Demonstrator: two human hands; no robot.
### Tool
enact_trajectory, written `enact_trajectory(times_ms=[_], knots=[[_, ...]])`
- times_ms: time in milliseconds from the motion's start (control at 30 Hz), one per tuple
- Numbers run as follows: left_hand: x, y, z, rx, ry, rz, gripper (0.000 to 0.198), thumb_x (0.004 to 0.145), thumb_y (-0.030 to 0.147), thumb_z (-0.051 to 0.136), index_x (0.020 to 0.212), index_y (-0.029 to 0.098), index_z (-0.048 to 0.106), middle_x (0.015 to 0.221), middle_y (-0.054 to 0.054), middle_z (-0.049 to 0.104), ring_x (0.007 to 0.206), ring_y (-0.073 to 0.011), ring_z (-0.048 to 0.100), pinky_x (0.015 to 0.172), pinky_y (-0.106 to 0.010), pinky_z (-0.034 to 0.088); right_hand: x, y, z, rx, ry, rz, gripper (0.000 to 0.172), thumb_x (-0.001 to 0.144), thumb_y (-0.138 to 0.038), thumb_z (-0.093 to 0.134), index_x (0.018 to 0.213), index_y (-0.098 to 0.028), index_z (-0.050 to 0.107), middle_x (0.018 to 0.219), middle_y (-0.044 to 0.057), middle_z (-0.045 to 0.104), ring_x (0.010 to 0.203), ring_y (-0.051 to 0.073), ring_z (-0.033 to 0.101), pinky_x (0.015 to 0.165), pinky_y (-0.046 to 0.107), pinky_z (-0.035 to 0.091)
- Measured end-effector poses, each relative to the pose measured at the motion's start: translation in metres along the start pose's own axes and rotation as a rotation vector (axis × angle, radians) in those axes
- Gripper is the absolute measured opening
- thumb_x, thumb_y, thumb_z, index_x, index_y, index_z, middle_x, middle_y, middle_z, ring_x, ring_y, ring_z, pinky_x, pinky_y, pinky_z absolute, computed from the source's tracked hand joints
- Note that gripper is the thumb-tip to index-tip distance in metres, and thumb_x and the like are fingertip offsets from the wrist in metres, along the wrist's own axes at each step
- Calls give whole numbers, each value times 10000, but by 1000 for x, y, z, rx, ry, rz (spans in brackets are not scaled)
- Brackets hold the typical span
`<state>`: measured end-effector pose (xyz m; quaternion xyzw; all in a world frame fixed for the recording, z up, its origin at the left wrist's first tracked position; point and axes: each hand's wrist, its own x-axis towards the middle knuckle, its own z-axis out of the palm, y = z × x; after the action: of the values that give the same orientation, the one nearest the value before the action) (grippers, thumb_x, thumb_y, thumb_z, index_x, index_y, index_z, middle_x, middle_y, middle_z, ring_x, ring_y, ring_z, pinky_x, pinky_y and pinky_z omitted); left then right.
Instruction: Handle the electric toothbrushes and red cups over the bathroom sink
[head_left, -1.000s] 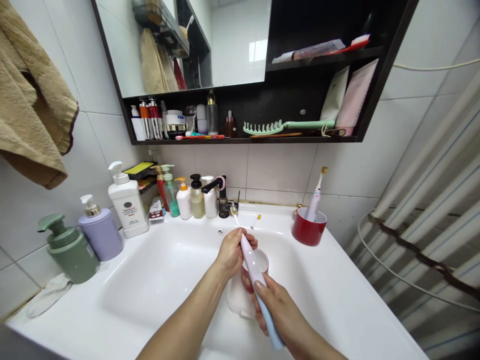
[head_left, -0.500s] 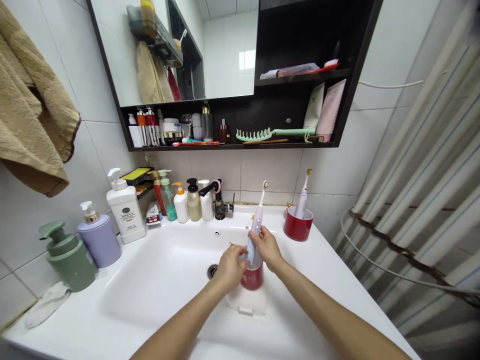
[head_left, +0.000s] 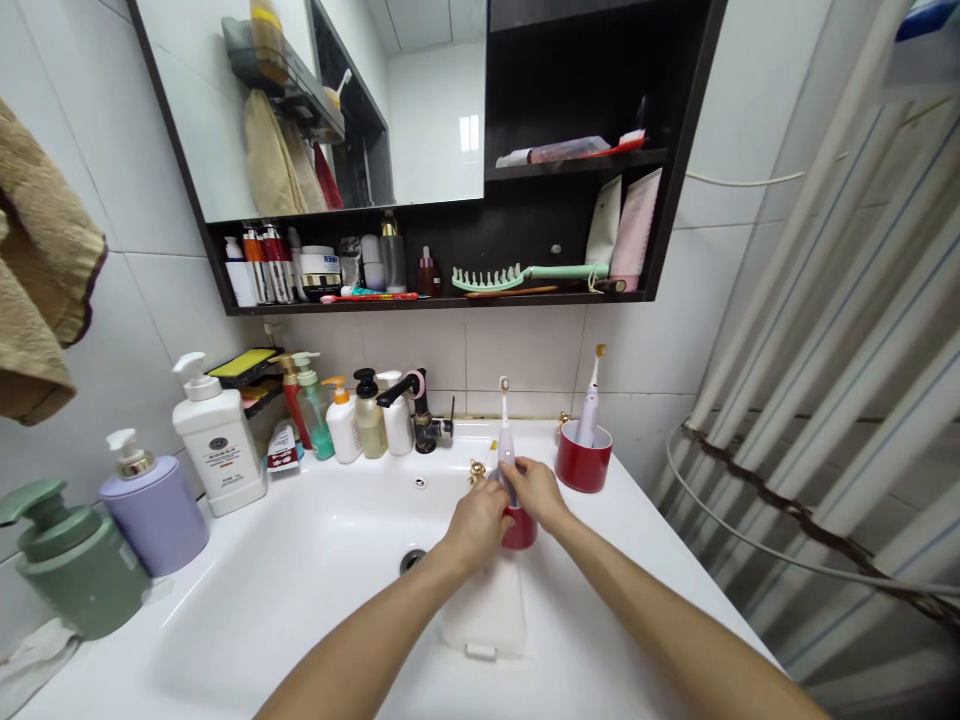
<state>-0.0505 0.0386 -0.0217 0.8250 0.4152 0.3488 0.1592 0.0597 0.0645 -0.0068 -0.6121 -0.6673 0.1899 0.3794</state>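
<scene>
A pink-lilac electric toothbrush (head_left: 505, 437) stands almost upright, head up, in a red cup (head_left: 520, 533). My left hand (head_left: 478, 518) is closed at the cup's left side, its fingertips partly hidden near the rim. My right hand (head_left: 538, 490) pinches the lower handle of the toothbrush from the right. A gold ornament (head_left: 478, 470) shows just beyond my left hand. Below the cup, a flat whitish translucent case (head_left: 486, 615) lies on the sink's front right part.
Another red cup (head_left: 583, 468) with an electric toothbrush (head_left: 589, 415) stands at the back right corner. The black faucet (head_left: 424, 415) rises behind the white basin (head_left: 300, 560). Several pump bottles line the left side, including a purple one (head_left: 156, 515). A dark cabinet (head_left: 435, 305) hangs above.
The cup and toothbrush have moved back and slightly right, away from the case, with both hands. The toothbrush is more upright. The whole view has shifted a little.
</scene>
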Motion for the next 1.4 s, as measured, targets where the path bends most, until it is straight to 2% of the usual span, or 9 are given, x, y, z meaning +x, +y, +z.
enact_trajectory(times_ms=[300,633,767,933,1033,1067,1200,1300,1400], knots=[[91,-6,7,-68,85,12,165,511,20,468,473,180,453,663,-33,491,800,-191,425,727,-310,323,80,6,-25,-145,131,119,242,758,-264,378,961,-158,454,980,46,488,818,130,493,697,324,413],[104,-17,16,-121,101,27,235,510,17,479,667,183,533,859,-60,513,900,-196,406,810,-319,276,101,12,-24,-156,178,121,253,752,-263,391,970,-148,448,982,49,486,828,137,491,701,334,410],[96,-14,13,-191,249,5,354,495,19,499,807,184,526,901,-51,496,914,-184,399,820,-306,266,92,3,-33,-123,258,89,279,738,-262,413,986,-138,437,989,61,480,862,156,472,732,356,382],[89,21,-19,-606,475,-282,456,560,90,483,1008,154,433,513,52,424,527,-91,430,636,-250,347,58,-26,-56,-7,326,-2,469,700,-186,379,1152,-101,284,771,60,539,737,158,487,690,294,377],[75,61,-50,-1049,454,-127,701,568,70,470,1183,221,169,494,93,409,422,-40,363,539,-191,337,22,-55,-72,148,309,-139,568,712,-183,307,1219,-210,54,651,-34,486,557,85,455,589,216,398],[68,75,-59,-1146,428,-62,731,565,73,482,1190,242,142,494,97,414,418,-33,361,526,-183,333,9,-64,-77,349,289,-270,597,703,-181,319,1217,-240,22,631,-49,453,516,72,429,562,208,397],[45,111,-75,-1312,285,58,774,558,93,531,1192,267,121,486,99,425,423,-26,379,506,-174,327,-28,-89,-88,858,157,-452,636,653,-173,399,1196,-306,97,568,-82,375,458,45,376,495,182,375],[36,114,-70,-1362,261,35,763,535,123,577,1166,259,171,487,100,441,425,-29,397,498,-174,328,-36,-87,-85,1064,114,-365,609,618,-176,459,1156,-309,206,538,-97,396,440,37,385,458,167,363],[34,105,-64,-1425,275,-90,433,554,293,577,939,164,424,450,73,443,391,-36,393,433,-165,303,-35,-78,-80,1210,106,-177,305,632,-297,476,929,-234,445,476,-93,410,384,35,382,393,163,345]])
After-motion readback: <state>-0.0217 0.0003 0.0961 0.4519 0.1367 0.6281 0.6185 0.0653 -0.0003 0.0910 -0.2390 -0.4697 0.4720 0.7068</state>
